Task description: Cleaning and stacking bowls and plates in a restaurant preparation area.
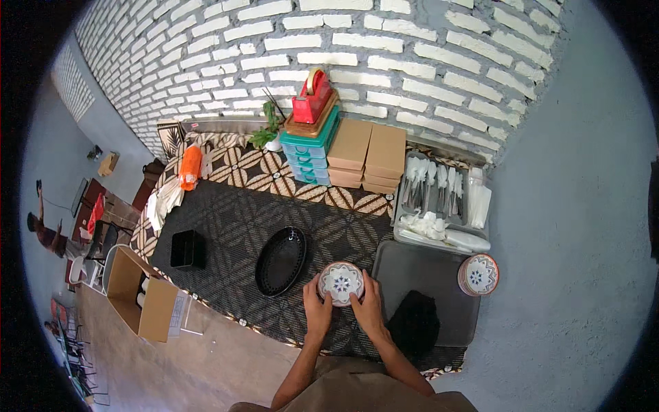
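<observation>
A round patterned bowl, white inside with a blue flower motif and a reddish-brown rim, sits between my two hands at the near middle of the table. My left hand grips its left side, and my right hand grips the right side. Both thumbs lie over the near rim; the other fingers curl around the outside and are partly hidden. To the left lies a black oval basket with a perforated rim. More bowls of the same pattern, seemingly a stack, stand at the right on a dark grey tray.
A black cloth lies on the tray. Behind it is a cutlery organizer with wrapped cutlery. Cardboard boxes, teal drawers and a red tape dispenser line the wall. A black square container stands left; an open carton is beyond the edge.
</observation>
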`<state>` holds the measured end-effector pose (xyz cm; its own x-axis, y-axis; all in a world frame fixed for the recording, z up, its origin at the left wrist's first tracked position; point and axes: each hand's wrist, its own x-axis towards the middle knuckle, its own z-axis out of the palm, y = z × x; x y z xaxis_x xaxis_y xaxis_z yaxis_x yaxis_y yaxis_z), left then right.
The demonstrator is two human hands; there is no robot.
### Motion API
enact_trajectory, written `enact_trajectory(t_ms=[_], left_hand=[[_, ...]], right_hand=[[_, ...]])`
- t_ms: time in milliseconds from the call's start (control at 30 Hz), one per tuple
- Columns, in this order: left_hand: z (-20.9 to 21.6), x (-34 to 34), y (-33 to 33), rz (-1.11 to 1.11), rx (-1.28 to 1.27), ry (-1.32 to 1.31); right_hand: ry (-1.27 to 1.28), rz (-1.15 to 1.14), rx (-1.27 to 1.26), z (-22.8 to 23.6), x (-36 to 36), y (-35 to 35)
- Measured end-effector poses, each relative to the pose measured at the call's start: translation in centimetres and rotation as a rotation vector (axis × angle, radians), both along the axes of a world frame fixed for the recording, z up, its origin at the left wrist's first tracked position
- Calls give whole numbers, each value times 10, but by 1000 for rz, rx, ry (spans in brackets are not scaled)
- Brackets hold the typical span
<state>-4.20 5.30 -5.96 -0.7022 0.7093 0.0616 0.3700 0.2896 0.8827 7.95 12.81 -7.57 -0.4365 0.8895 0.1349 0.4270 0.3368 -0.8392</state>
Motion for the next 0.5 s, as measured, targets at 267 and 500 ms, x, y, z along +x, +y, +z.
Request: enact_trajectory(t_ms=[267, 500], left_hand=[[1, 2, -10, 35, 47, 75], [16, 7, -1, -64, 360, -166]], right_hand=[[73, -53, -109, 40, 1, -4], [196, -103, -172, 61, 17, -5]])
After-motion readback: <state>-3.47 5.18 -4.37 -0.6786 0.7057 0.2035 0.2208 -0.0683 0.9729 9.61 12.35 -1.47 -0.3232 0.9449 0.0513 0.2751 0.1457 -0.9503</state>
